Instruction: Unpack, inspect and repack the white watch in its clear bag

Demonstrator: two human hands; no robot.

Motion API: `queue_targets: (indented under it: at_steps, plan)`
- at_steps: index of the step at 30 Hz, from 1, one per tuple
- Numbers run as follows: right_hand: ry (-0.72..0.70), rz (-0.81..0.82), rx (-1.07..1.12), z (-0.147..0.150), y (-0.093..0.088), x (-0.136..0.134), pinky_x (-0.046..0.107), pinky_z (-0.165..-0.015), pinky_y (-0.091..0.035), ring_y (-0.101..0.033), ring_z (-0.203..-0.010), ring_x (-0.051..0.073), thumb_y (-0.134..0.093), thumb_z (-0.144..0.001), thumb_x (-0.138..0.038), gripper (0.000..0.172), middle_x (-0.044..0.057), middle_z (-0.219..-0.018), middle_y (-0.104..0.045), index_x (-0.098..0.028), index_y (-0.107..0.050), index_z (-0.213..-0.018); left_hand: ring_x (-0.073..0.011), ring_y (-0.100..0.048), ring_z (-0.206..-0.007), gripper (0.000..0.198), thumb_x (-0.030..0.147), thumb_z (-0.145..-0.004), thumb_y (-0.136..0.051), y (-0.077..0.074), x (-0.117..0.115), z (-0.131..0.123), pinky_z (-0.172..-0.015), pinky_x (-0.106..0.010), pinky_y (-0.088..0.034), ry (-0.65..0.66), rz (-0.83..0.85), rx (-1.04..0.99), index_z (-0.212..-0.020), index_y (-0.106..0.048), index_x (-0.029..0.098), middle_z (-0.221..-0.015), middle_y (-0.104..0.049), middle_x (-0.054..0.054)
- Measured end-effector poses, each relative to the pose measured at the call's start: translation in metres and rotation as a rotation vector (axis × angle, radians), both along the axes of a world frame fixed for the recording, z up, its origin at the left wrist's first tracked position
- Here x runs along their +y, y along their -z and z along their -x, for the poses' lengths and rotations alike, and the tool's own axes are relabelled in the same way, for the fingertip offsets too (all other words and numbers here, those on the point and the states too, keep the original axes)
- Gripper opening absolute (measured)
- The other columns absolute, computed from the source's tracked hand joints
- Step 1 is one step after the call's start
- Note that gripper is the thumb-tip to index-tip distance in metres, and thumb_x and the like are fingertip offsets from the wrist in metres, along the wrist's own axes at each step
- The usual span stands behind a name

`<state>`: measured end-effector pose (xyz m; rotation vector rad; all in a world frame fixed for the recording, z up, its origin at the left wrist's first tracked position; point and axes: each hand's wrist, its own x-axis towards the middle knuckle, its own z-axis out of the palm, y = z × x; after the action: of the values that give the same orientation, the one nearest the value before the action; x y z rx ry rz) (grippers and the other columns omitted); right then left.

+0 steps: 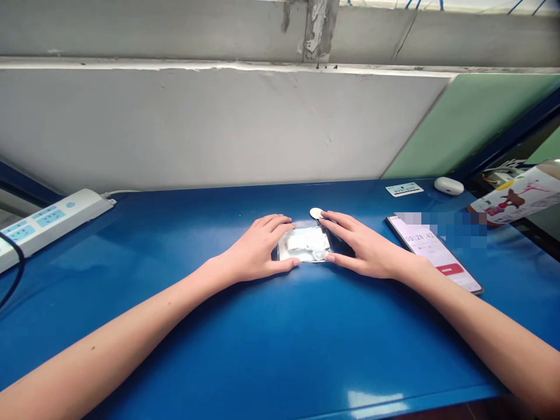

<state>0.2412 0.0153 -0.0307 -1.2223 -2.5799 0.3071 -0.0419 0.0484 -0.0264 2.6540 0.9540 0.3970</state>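
A small, flat clear packet with silvery-white contents [308, 244] lies on the blue table between my two hands. My left hand [262, 251] is at its left side, fingers stretched toward the far corner and thumb along the near edge. On the opposite side, my right hand [365, 248] has its fingers spread, with the thumb touching the near right corner. The right fingertips reach a white round disc [315, 213] just beyond the packet. Whether that disc is joined to the packet I cannot tell.
A phone [437, 251] showing a timer lies beside my right forearm. Behind it are a small card [405, 189] and a white earbud case [448, 186]. A printed container [520, 195] leans at the far right. A white power strip [52, 224] with a cable sits left.
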Motion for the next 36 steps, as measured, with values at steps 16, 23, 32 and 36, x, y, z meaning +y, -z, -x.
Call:
queue_targets:
  at_steps: [16, 23, 32, 36]
  plan:
    - [-0.005, 0.004, -0.010, 0.000, 0.002, 0.001, 0.056, -0.114, -0.038, -0.039, -0.143, 0.036, -0.047, -0.096, -0.056, 0.076, 0.021, -0.156, -0.040, -0.014, -0.026, -0.156, -0.0366, -0.039, -0.140, 0.081, 0.062, -0.081, -0.067, 0.010, -0.002, -0.002, -0.114, -0.053, -0.035, -0.042, 0.003, -0.038, -0.142, -0.046, 0.013, -0.147, -0.048, -0.020]
    - [0.013, -0.003, -0.003, -0.001, 0.007, 0.002, 0.057, -0.114, -0.037, -0.034, -0.145, 0.037, -0.048, -0.096, -0.054, 0.076, 0.018, -0.161, -0.030, -0.021, -0.021, -0.158, -0.0366, -0.040, -0.139, 0.073, 0.058, -0.083, -0.066, 0.010, -0.003, -0.002, -0.114, -0.053, -0.036, -0.044, -0.005, -0.053, -0.140, -0.049, 0.016, -0.146, -0.050, -0.017]
    - [0.056, 0.013, -0.050, 0.000, 0.010, 0.001, 0.056, -0.116, -0.033, -0.026, -0.149, 0.037, -0.044, -0.097, -0.056, 0.076, 0.020, -0.165, -0.018, -0.017, -0.022, -0.158, -0.0353, -0.039, -0.140, 0.072, 0.058, -0.086, -0.062, 0.009, -0.005, -0.003, -0.114, -0.052, -0.035, -0.052, -0.021, 0.003, -0.140, -0.048, 0.012, -0.147, -0.049, -0.019]
    - [0.055, 0.022, -0.057, 0.001, 0.008, 0.001, 0.055, -0.116, -0.033, -0.026, -0.149, 0.036, -0.044, -0.097, -0.057, 0.076, 0.021, -0.164, -0.019, -0.016, -0.023, -0.157, -0.0357, -0.040, -0.140, 0.071, 0.057, -0.086, -0.062, 0.008, -0.005, -0.003, -0.114, -0.052, -0.035, -0.051, -0.021, 0.000, -0.140, -0.048, 0.012, -0.146, -0.050, -0.019]
